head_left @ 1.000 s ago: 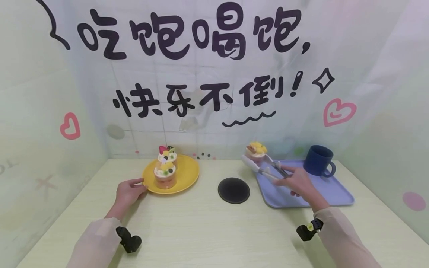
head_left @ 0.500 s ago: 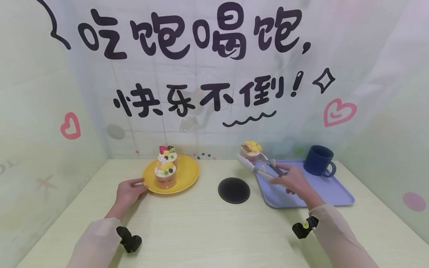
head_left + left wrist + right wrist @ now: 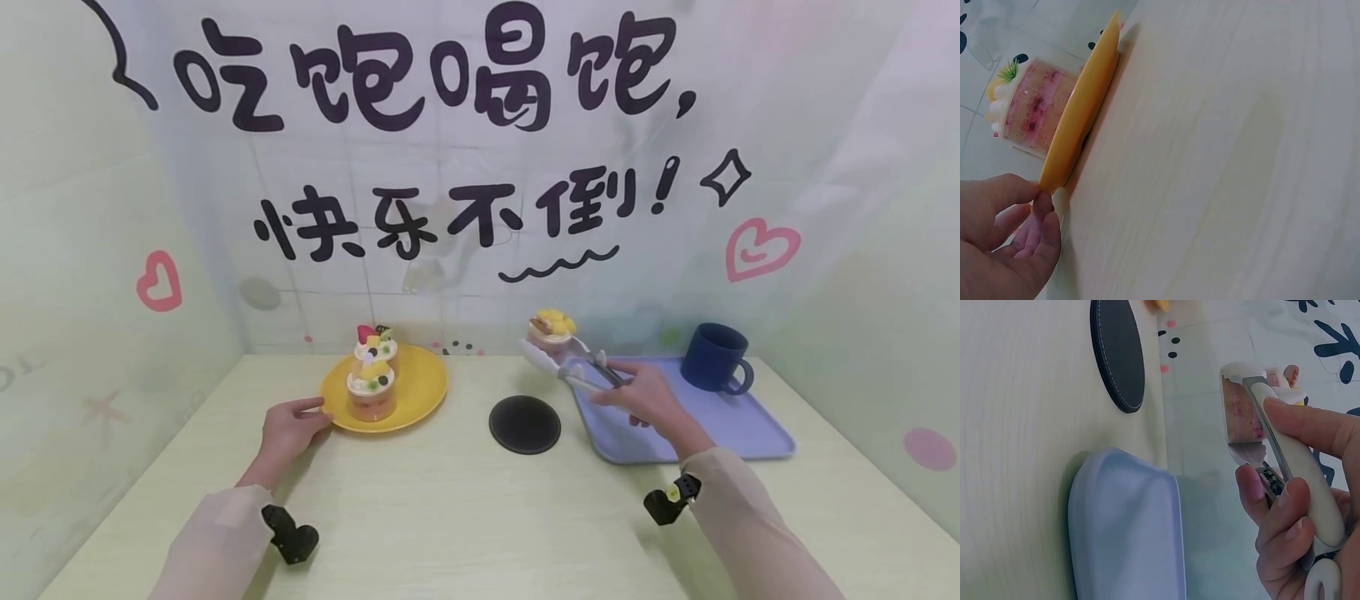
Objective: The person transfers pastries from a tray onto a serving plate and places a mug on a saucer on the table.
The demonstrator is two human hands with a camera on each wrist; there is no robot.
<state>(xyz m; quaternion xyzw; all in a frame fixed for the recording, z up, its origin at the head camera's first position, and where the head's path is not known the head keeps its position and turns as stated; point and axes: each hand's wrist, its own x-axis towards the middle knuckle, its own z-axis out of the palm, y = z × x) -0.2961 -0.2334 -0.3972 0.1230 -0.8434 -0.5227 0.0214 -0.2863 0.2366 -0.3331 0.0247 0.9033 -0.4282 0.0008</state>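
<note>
My left hand pinches the near left rim of a yellow plate between thumb and fingers; the left wrist view shows the thumb on top of the rim. Two dessert cups stand on that plate, the nearer dessert cup partly covering the farther one. In my right hand are white-and-grey tongs, gripped by the handles. Between the tongs' tips is a third dessert cup with yellow fruit on top, held up off the table beyond the tray's far left corner. Layered pink cake shows through its wall.
A lavender tray lies on the right, with a dark blue mug near its far right corner. Between plate and tray sits a round black coaster. A printed wall sheet rises behind the table's far edge.
The right hand, with the tongs and the dessert cup, has moved left and slightly up, away from the tray. The left hand and the plate have stayed in place.
</note>
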